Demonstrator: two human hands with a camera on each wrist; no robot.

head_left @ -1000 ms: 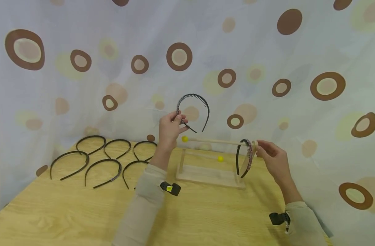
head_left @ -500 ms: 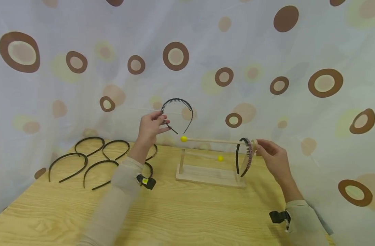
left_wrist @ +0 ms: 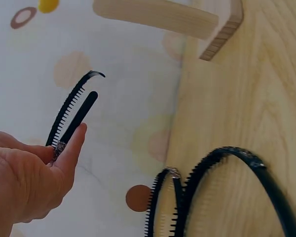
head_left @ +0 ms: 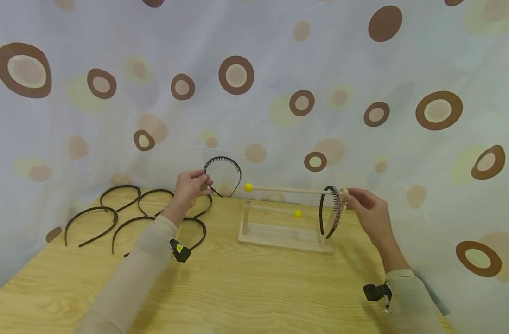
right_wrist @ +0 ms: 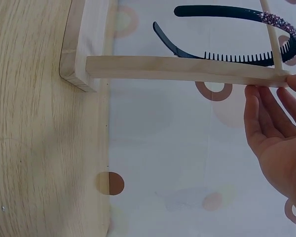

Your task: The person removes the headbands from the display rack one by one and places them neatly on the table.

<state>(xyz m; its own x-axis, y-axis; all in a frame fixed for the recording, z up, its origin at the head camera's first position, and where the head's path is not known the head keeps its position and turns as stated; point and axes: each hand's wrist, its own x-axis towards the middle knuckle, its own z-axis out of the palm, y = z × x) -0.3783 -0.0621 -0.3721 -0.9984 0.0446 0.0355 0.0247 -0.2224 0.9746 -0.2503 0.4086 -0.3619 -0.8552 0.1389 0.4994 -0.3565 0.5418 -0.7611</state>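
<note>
My left hand pinches a black toothed headband by one side, its arch up, above the back edge of the table. In the left wrist view, glittery trim on that headband shows between thumb and fingers. A wooden stand carries two rods tipped with yellow balls. From its upper rod hangs a second black headband with pinkish glitter, close to the right upright. My right hand holds the top of that upright between thumb and fingertips.
Several black headbands stand in two rows on the left of the wooden table, partly hidden behind my left arm. A spotted cloth hangs just behind the table.
My left hand has moved left and down with the headband, away from the rod's yellow tip toward the rows. My right hand stays at the upright, and the hanging headband keeps its place.
</note>
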